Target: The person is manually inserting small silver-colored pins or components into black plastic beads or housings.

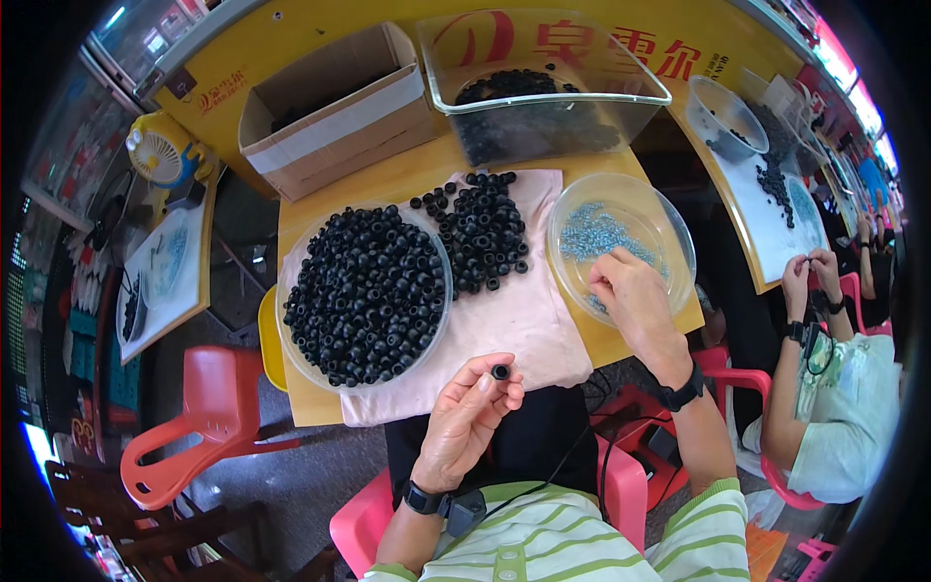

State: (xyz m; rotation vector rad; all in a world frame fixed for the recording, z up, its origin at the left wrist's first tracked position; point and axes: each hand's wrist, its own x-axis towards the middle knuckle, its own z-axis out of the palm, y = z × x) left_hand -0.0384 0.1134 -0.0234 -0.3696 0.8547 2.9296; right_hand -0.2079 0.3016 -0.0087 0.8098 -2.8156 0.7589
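My left hand (469,412) pinches a small black round part with a hole in it (500,371), held up near the table's front edge. My right hand (630,296) reaches into a clear round tub (682,233), its fingertips drawn together low inside. Small bluish, shiny pieces (603,233) lie scattered over that tub's bottom. Whatever is between the right fingertips is hidden. To the left, a clear round tub is heaped with the same black parts (369,291). A loose pile of black parts (482,233) lies on the pale pink cloth (514,325).
Behind the cloth stand an open cardboard box (335,116) and a large clear bin (543,116) with black parts. A small yellow fan (160,155) stands at the left. On the right, another person (834,388) sits beside a second table (756,223). A red chair (218,407) stands left.
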